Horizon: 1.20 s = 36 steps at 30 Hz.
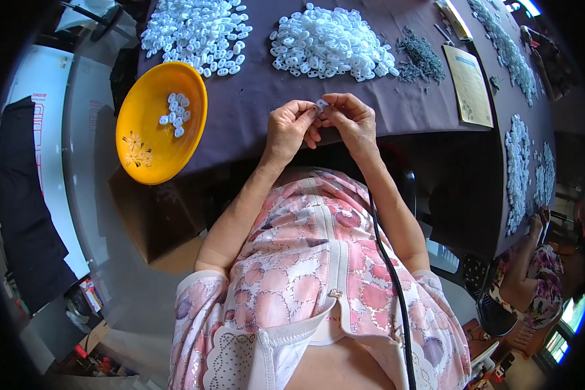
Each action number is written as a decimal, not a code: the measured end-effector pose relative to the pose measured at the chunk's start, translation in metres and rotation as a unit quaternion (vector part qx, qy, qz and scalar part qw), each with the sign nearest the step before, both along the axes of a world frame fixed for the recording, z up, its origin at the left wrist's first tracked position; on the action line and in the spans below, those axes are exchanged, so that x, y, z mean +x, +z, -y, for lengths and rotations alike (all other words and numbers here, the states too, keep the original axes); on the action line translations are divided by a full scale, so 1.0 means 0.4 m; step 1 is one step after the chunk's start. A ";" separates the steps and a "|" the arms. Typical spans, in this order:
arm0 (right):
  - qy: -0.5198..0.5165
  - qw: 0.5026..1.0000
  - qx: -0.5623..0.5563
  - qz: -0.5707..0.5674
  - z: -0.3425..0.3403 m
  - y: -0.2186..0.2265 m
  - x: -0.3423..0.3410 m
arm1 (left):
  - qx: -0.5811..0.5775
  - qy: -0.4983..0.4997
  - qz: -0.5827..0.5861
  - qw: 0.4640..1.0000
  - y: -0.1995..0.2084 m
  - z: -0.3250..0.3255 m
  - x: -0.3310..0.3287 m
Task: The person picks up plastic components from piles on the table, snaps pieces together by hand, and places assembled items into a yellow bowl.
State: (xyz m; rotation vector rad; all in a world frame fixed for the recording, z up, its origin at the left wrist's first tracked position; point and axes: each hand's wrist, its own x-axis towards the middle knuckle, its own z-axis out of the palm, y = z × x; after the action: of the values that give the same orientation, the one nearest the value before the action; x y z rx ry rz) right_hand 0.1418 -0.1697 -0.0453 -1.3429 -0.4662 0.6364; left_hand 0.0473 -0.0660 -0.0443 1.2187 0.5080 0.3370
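Between the fingertips of my left hand (pixel 289 130) and my right hand (pixel 354 123) is a small white plastic piece (pixel 321 104), held over the table's near edge. Both hands pinch it; the fingers partly cover it. Beyond them lies a big heap of similar white oval pieces with holes (pixel 331 42). A second white heap (pixel 192 29) spreads at the far left. To the right of the middle heap sits a small pile of dark grey-green bits (pixel 420 55). A yellow oval bowl (pixel 166 153) at the left holds several white pieces (pixel 177 110).
A dark cloth covers the table (pixel 240 97). At the right lie a tan paper sheet (pixel 468 84) and more piles of pale pieces (pixel 517 172). Another person's arm (pixel 526 266) reaches to that side. A cardboard box (pixel 156 221) stands below the bowl. A black cable (pixel 390 260) runs down my front.
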 end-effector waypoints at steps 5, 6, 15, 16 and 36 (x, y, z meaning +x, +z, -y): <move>0.007 1.000 -0.015 0.017 0.004 0.011 -0.009 | 0.001 -0.003 -0.010 1.000 0.005 0.000 0.001; 0.014 1.000 -0.016 0.015 0.004 0.012 -0.009 | 0.004 0.005 -0.009 1.000 0.003 0.001 0.001; 0.020 0.999 0.005 0.035 -0.007 -0.010 -0.011 | -0.039 0.040 0.016 0.998 0.002 0.004 0.002; 0.020 0.999 0.005 0.035 -0.008 -0.009 -0.010 | -0.053 0.043 0.013 0.998 0.004 0.006 0.002; 0.054 0.911 -0.140 0.384 0.070 0.034 0.032 | 0.332 0.028 0.023 0.942 -0.021 0.027 0.031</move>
State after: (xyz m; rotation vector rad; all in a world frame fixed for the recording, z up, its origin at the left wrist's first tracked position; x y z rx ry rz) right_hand 0.1544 -0.1977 -0.0316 -1.8406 -1.1226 0.2368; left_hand 0.0595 -0.0770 -0.0525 1.8469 0.3964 0.6160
